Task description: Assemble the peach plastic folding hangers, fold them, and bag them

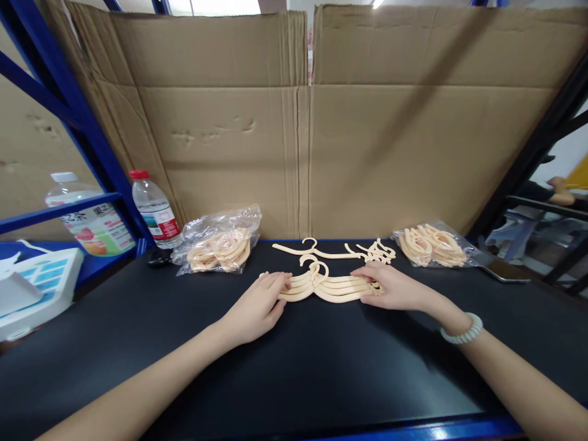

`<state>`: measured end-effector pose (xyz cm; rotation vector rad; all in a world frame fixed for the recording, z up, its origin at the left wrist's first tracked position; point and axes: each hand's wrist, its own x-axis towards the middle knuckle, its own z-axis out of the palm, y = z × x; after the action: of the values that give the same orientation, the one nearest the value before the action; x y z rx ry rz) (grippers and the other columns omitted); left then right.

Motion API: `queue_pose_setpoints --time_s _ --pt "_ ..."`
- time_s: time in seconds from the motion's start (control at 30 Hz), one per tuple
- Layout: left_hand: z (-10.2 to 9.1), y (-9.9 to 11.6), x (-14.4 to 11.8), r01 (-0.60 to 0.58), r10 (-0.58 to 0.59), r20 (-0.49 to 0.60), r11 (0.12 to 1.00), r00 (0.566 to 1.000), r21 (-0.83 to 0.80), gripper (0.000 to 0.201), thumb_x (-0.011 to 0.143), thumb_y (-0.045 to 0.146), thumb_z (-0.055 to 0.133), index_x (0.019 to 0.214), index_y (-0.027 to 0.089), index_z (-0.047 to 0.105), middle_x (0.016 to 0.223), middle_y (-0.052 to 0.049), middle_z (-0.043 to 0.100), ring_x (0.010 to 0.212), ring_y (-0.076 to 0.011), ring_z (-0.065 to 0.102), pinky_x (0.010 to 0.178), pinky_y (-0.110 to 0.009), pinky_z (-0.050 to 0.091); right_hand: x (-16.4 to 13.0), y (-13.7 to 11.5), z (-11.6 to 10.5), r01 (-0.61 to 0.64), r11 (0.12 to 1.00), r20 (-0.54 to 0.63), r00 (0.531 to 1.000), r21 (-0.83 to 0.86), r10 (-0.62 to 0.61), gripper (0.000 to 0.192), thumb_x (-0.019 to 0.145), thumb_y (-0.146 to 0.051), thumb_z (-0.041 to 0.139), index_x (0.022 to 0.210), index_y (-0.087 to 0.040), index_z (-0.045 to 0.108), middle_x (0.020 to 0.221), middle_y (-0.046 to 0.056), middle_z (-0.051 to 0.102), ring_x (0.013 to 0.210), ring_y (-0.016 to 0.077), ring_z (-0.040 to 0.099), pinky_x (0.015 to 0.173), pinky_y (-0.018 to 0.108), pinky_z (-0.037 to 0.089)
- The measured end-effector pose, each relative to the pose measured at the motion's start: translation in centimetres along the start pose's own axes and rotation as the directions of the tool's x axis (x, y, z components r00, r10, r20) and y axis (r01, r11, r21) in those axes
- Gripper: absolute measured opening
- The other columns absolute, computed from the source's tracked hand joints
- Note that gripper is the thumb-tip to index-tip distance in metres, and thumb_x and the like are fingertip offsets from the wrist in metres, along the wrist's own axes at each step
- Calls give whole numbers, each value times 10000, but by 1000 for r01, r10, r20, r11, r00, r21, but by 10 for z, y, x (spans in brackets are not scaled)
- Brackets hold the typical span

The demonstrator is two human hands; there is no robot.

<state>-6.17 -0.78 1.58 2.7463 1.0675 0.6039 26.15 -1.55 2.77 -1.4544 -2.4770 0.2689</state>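
Observation:
Several cream plastic hangers lie stacked and slightly fanned on the black tabletop, with their hooks bunched at the middle. My left hand is closed around the left ends of this stack, thumb on the near side. Around the right ends, my right hand is closed as well, fingers on the far side and thumb on the near edge. Just behind the stack lies a single hanger. A small heap of cream hanger pieces sits at that hanger's right end, partly hidden by my right hand.
Clear bags of cream hangers stand at the back left and back right. A phone lies beside the right bag. Leftward are a red-capped bottle, a larger bottle and a white-and-blue tray. Cardboard walls the back.

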Motion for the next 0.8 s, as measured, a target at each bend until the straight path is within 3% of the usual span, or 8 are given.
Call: queue_pose_setpoints --time_s 0.2,0.37,0.57,0.8 --pt "-1 1 0 -22 21 -39 999 999 -26 172 822 107 439 954 209 480 1156 -110 589 1123 -248 543 997 -484 407 1 3 0 20 999 -37 999 29 -19 508 759 -410 651 1185 -141 585 993 114 600 922 249 560 833 382 451" --pt "-1 3 1 -60 57 -73 998 996 -30 160 824 98 443 931 213 471 1131 -97 583 1089 -246 534 961 -456 415 4 9 0 -5 996 -236 971 94 27 348 856 -415 531 1087 -170 620 827 63 591 748 192 558 689 323 457" --pt "-7 10 3 -62 61 -76 998 995 -15 105 836 109 414 850 207 451 899 -44 563 844 -194 536 772 -341 433 5 11 -5 -28 980 -455 883 197 117 258 849 -382 499 922 -178 640 712 41 601 664 181 557 641 317 454" --pt "-10 15 -1 -105 107 91 994 990 -21 87 831 128 429 792 205 440 696 16 499 656 -144 481 631 -257 368 5 20 -13 -155 947 -621 723 281 302 250 810 -371 512 771 -174 660 700 60 654 667 204 584 641 333 453"
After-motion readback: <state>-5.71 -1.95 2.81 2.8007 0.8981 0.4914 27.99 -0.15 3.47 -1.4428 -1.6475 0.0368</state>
